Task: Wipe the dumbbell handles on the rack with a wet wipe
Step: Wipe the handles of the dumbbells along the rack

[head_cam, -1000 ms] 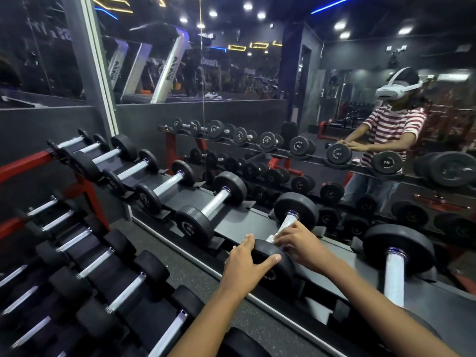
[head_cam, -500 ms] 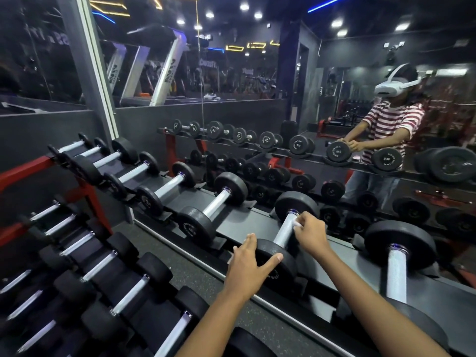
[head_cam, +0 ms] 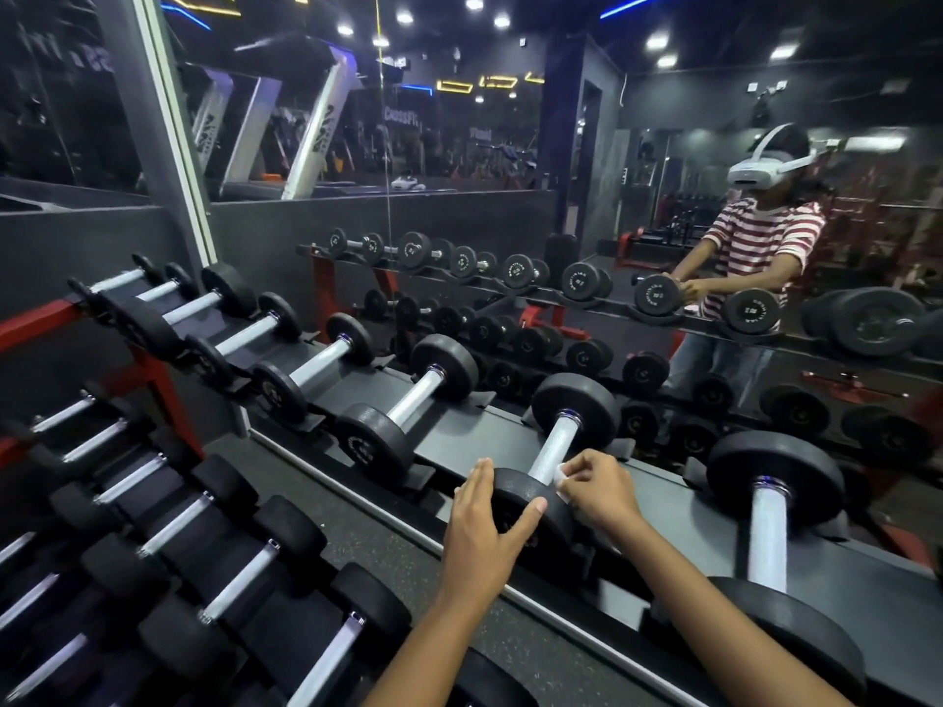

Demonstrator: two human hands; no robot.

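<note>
A black dumbbell with a pale metal handle (head_cam: 553,449) lies on the dark rack shelf (head_cam: 459,431) in front of me. My left hand (head_cam: 485,523) rests flat on its near weight head (head_cam: 515,494), fingers spread over the top. My right hand (head_cam: 599,489) grips the near end of the handle, with a white wet wipe (head_cam: 560,474) showing between its fingers and the metal. Most of the wipe is hidden under the hand.
More dumbbells line the same shelf: one to the left (head_cam: 408,400), one to the right (head_cam: 768,533). A second rack of dumbbells (head_cam: 168,528) stands at lower left. A mirror wall (head_cam: 663,247) behind the shelf reflects me and the rack.
My right hand has slid down the handle from near the far weight head to the near end. My left hand has stayed on the near weight head.
</note>
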